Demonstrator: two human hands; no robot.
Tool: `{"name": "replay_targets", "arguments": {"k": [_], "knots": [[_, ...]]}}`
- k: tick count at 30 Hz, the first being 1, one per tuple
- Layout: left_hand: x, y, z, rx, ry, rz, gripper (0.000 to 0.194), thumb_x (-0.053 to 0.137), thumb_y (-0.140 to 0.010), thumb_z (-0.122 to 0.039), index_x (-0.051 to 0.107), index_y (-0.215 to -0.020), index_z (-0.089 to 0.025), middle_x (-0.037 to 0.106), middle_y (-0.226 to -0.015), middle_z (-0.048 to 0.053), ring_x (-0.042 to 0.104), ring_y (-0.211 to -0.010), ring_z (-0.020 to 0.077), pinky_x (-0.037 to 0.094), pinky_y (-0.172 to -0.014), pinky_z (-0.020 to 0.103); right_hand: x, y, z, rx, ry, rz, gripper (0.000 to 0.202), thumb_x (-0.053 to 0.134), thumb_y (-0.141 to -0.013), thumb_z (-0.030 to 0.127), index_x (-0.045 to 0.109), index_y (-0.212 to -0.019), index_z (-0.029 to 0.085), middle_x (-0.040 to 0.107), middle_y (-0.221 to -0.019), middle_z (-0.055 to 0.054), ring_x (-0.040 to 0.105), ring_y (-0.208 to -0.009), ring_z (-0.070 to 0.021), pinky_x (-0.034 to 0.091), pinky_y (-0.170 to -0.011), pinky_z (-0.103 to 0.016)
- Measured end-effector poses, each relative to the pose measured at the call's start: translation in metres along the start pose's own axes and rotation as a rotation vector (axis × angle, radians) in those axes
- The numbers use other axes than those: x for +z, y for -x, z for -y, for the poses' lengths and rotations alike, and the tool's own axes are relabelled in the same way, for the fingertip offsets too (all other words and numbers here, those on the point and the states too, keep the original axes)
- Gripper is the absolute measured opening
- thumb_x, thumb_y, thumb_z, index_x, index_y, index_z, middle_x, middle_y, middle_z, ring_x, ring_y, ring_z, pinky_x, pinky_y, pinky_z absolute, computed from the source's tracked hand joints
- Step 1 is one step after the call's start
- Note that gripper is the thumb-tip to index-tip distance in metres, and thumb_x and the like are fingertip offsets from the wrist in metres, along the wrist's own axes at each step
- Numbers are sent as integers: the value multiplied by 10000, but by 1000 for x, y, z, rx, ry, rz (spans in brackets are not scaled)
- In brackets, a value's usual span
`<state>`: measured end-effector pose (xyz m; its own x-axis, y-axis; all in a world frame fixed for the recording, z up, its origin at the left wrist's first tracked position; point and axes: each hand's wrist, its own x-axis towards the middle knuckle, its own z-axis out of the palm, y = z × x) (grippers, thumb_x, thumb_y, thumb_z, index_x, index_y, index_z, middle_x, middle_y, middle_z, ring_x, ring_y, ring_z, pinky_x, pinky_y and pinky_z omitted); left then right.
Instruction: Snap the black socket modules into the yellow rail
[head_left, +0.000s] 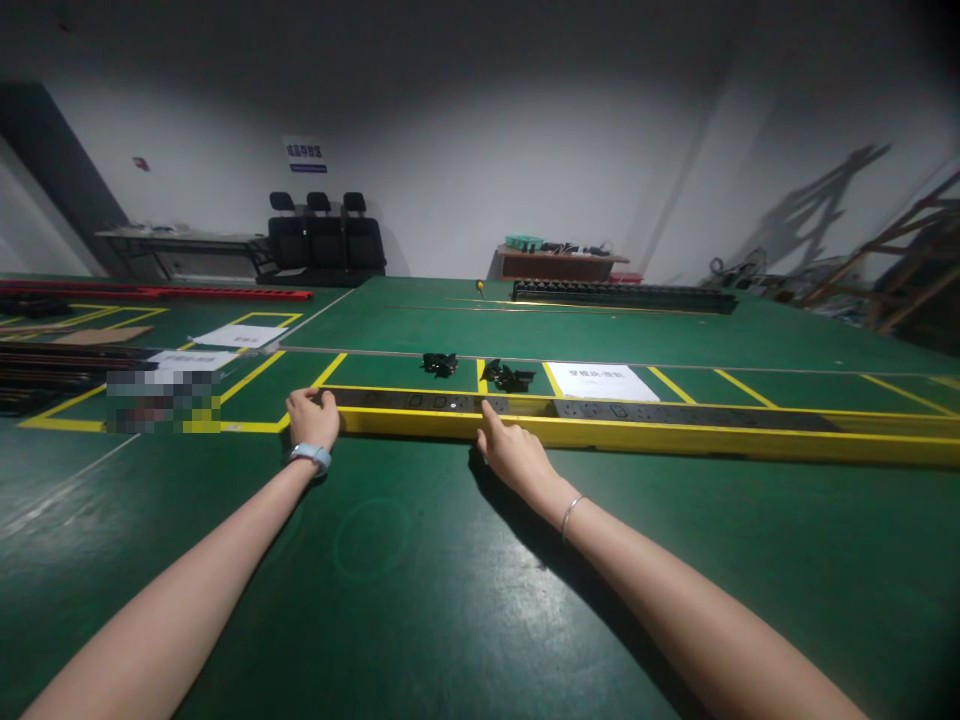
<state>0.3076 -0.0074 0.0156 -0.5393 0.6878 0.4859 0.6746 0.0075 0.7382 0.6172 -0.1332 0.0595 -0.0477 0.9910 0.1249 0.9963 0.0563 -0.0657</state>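
A long yellow channel [637,436] lies across the green table, open side up. Inside it sit a black socket strip [397,400] on the left and another black socket strip [697,415] farther right, with a gap of bare yellow between them. My left hand [313,420] is closed around the channel's left end, its fingers bent over the black strip's end. At the front wall, my right hand [517,455] reaches its index finger onto the left strip near its right end; the thumb is apart, the other fingers loosely bent.
Two clusters of small black parts [439,364] [508,376] lie behind the channel, beside a printed paper sheet [604,381]. Black rails [622,295] rest at the table's back, dark bars [67,370] at left. Yellow tape marks the tabletop. Chairs [326,245] stand beyond.
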Motion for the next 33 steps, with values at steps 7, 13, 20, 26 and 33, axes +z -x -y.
{"name": "replay_targets", "arguments": {"k": [7, 13, 20, 26, 33], "knots": [[3, -1, 4, 14, 14, -14, 137, 515, -759, -267, 468, -863, -191, 504, -956, 77, 499, -1045, 258, 400, -939, 417, -6, 2, -10, 75, -35, -51, 466, 299, -952, 369, 267, -1369, 164, 669, -867, -113, 661, -817, -250, 461, -709, -328], [5, -3, 7, 21, 19, -16, 154, 516, -757, -266, 466, -875, -180, 509, -960, 82, 500, -1044, 256, 396, -953, 419, -2, -2, -14, 72, -124, 0, 411, 292, -953, 416, 320, -1293, 187, 661, -939, -117, 644, -889, -243, 446, -732, -321], [5, -3, 7, 24, 14, -11, 153, 514, -758, -269, 468, -874, -180, 508, -961, 82, 504, -1039, 257, 398, -953, 424, -4, -3, -15, 161, -56, -7, 471, 409, -905, 480, 337, -1223, 140, 654, -915, -138, 648, -874, -273, 457, -715, -344], [5, -4, 8, 25, 16, -10, 158, 514, -757, -268, 467, -880, -180, 506, -965, 81, 502, -1047, 257, 398, -956, 426, -4, -3, -14, 214, -51, -21, 539, 469, -879, 487, 344, -1214, 84, 649, -921, -175, 653, -877, -282, 462, -716, -332], [5, -3, 7, 16, 9, -10, 164, 517, -760, -267, 471, -887, -176, 511, -973, 89, 503, -1052, 260, 400, -955, 428, -3, -5, -15, 259, -75, -4, 585, 488, -878, 460, 322, -1248, 38, 639, -966, -225, 642, -933, -278, 457, -766, -338]]}}
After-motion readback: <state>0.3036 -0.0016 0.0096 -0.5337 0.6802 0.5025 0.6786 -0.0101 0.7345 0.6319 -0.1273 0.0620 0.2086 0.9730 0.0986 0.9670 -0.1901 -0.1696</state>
